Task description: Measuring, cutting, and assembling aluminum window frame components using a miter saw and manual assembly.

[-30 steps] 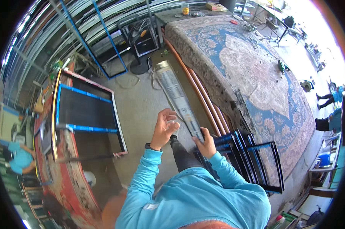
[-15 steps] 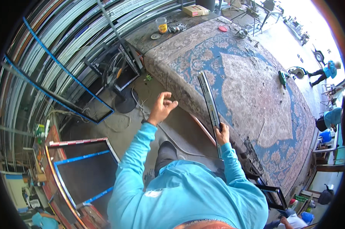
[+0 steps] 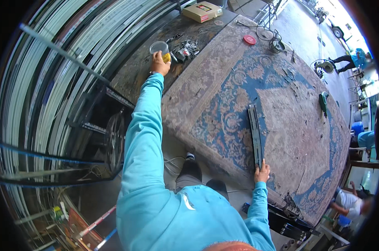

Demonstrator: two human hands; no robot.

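The left hand [image 3: 160, 65] reaches out to the far left, its fingers curled around the near side of a clear plastic jar [image 3: 156, 47] with a yellow label. The jar is at the bare, dark end of the desk [image 3: 135, 69], its mouth facing up; whether it is lifted or rests on the surface I cannot tell. Just right of it lies a heap of small metal parts [image 3: 188, 49], and beyond that, on the far side, a flat cardboard box [image 3: 203, 11].

The right hand [image 3: 262, 172] is closed on the near end of a long, narrow metal bar [image 3: 255, 136], thumb and fingers pinching it. The bar points away from the person, over the blue and beige carpet [image 3: 296, 129] that covers most of the desk; I cannot tell whether its far end touches the carpet.

A red disc [image 3: 249, 39] lies near the far edge of the carpet, and a green tool [image 3: 323, 102] sits by its right side. On the floor to the far right, a co-worker [image 3: 357, 58] is next to a circular saw [image 3: 325, 67]. Long metal profiles [image 3: 51, 79] fill the left side, with a fan [image 3: 115, 140] nearer the person. Dark frames [image 3: 286, 224] stand at the desk's near right corner.
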